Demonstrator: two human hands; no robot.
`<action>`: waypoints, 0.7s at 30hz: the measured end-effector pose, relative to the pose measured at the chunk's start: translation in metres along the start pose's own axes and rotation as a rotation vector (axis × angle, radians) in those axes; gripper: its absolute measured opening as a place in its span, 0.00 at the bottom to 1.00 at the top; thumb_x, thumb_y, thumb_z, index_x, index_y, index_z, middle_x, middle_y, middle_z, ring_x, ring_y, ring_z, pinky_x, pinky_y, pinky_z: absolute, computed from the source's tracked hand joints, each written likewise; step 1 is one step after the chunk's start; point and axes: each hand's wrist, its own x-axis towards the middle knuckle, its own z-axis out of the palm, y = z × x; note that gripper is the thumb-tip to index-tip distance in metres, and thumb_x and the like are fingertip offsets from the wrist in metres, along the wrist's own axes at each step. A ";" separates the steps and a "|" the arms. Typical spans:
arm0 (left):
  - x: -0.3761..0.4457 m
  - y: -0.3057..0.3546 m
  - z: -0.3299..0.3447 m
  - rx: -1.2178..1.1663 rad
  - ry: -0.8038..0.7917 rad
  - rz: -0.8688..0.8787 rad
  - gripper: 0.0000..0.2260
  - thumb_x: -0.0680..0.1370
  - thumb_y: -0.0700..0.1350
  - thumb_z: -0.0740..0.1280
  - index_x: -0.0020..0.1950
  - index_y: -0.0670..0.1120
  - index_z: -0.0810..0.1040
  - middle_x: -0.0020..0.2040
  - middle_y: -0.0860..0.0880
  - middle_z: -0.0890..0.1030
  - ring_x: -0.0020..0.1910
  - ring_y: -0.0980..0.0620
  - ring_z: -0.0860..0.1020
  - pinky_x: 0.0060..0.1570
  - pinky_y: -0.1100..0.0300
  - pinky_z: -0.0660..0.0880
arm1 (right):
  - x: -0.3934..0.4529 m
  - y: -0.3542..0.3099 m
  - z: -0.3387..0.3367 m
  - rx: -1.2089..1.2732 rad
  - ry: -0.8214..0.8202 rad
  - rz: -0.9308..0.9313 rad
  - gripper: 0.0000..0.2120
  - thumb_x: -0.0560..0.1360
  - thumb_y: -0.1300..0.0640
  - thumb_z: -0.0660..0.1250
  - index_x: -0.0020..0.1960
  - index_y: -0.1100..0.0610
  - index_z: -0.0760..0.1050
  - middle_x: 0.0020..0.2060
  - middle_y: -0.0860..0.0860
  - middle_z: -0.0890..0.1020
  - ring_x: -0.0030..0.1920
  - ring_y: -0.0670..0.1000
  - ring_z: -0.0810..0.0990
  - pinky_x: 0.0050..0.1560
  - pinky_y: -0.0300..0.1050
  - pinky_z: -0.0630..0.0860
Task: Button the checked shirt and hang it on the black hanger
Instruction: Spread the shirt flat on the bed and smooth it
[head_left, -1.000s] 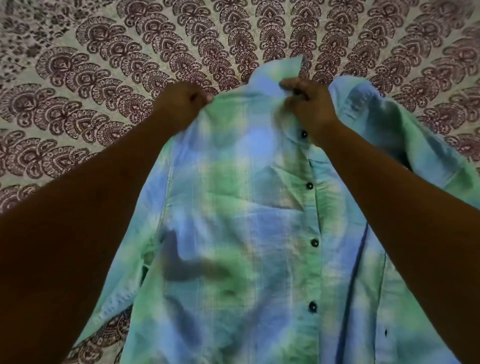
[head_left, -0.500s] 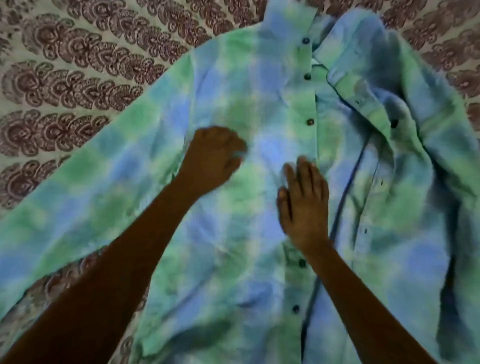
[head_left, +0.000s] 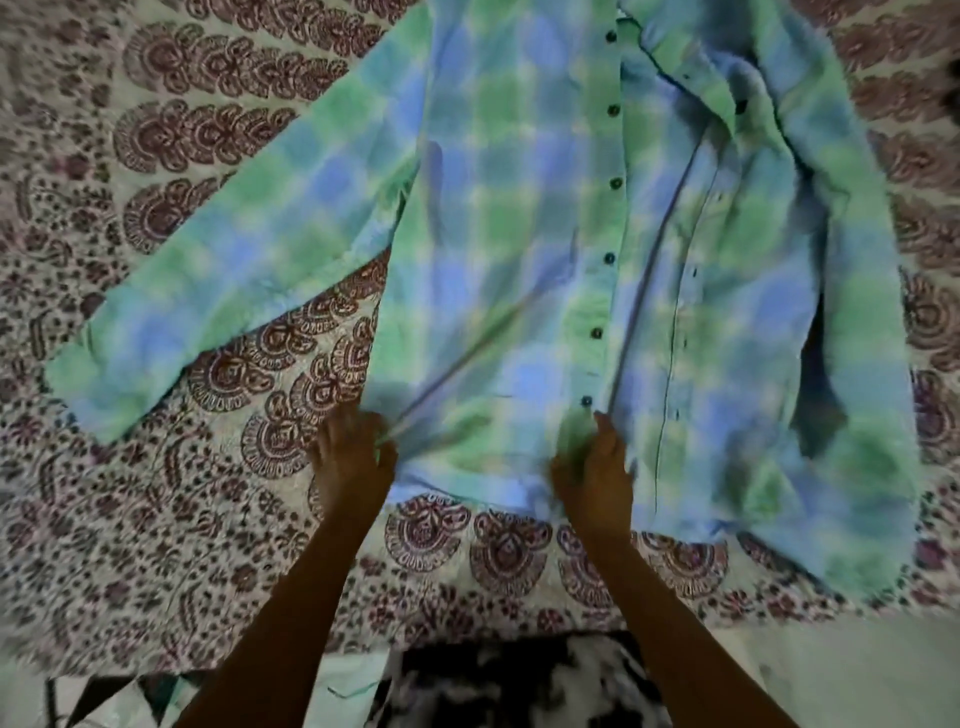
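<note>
Okay, head view: checked shirt (head_left: 519, 234) lies spread front-up on the patterned bedspread (head_left: 156, 493), unbuttoned; button placket (head_left: 605, 260) runs down the middle, other front panel flopped open to the right; one sleeve (head_left: 234, 249) stretched out to the left; left hand (head_left: 353, 462) pinches the hem at the shirt's lower left corner, fingers curled on fabric; right hand (head_left: 595, 467) grips the hem just below the lowest button (head_left: 587, 400); frame blurry.
</note>
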 end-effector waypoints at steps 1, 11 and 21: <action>-0.004 -0.002 -0.002 -0.105 0.001 -0.097 0.13 0.68 0.40 0.67 0.52 0.43 0.77 0.58 0.37 0.74 0.55 0.35 0.73 0.51 0.44 0.71 | -0.005 0.002 -0.001 0.032 -0.053 0.055 0.29 0.71 0.57 0.68 0.69 0.56 0.60 0.53 0.60 0.78 0.49 0.64 0.80 0.49 0.58 0.76; -0.018 -0.023 -0.024 -0.670 -0.209 -0.327 0.19 0.70 0.37 0.72 0.53 0.43 0.65 0.48 0.42 0.78 0.41 0.46 0.78 0.38 0.59 0.75 | -0.011 0.013 -0.015 0.065 -0.185 0.009 0.06 0.76 0.58 0.63 0.49 0.60 0.77 0.41 0.55 0.79 0.41 0.54 0.79 0.41 0.42 0.72; -0.028 -0.052 -0.018 -0.439 -0.207 -0.120 0.08 0.71 0.36 0.70 0.38 0.49 0.79 0.46 0.45 0.83 0.44 0.50 0.77 0.40 0.62 0.71 | -0.037 0.032 0.000 -0.049 -0.144 -0.034 0.08 0.71 0.68 0.63 0.39 0.59 0.66 0.30 0.55 0.73 0.33 0.56 0.73 0.30 0.44 0.62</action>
